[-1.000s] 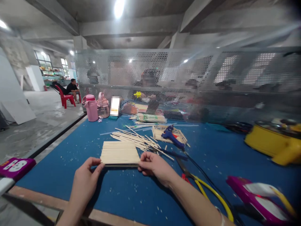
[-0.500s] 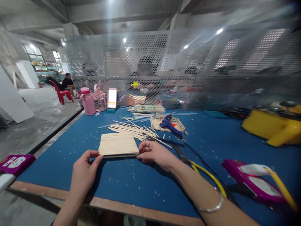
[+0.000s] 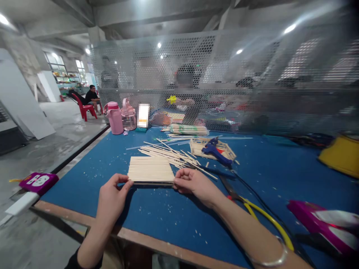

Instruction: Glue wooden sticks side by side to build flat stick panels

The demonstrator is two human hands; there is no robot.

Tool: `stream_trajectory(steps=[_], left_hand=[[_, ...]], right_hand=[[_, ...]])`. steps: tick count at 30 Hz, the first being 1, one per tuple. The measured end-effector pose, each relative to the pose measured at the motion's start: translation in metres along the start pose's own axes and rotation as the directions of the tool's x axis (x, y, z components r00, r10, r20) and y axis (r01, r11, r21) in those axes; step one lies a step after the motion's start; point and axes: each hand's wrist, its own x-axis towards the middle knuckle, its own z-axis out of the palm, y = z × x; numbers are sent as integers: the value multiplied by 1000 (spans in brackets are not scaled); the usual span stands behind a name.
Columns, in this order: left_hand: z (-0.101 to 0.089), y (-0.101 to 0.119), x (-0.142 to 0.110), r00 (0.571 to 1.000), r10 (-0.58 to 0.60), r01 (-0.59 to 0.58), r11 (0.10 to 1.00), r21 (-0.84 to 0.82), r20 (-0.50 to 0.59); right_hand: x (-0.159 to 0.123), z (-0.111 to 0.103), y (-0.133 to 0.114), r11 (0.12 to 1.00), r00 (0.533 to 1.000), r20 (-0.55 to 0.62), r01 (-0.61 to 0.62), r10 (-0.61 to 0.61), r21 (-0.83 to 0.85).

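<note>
A flat panel of pale wooden sticks point(image 3: 150, 169), laid side by side, is held just above the blue table. My left hand point(image 3: 114, 192) pinches its near left corner between thumb and fingers. At the near right corner, my right hand point(image 3: 193, 184) grips the edge with curled fingers. Right behind the panel lies a loose heap of thin wooden sticks point(image 3: 165, 154). A blue hot glue gun point(image 3: 217, 151) rests on a small stick-built frame point(image 3: 198, 147) farther back. Cutters with yellow handles point(image 3: 259, 211) lie beside my right forearm.
Bundled sticks in a wrapper point(image 3: 189, 129) lie near the perforated metal screen point(image 3: 218, 74). Two pink bottles point(image 3: 115, 121) and a phone point(image 3: 144, 116) stand at the back left. Purple power strips point(image 3: 39, 182) flank the table; a yellow container point(image 3: 340, 157) sits right. People are beyond.
The camera view has turned slightly left, so everything appears farther right. Both hands keep hold of the stick panel, with little other movement.
</note>
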Motion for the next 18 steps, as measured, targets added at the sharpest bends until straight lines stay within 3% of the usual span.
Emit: stream_trajectory(steps=[10, 18], left_hand=[[2, -1, 1, 1000, 6, -7, 998, -63, -17], [1, -1, 2, 1000, 3, -2, 998, -68, 15]], right_hand=[[4, 3, 1, 941, 979, -28, 186, -202, -282], [2, 5, 1, 915, 970, -84, 185, -229, -357]])
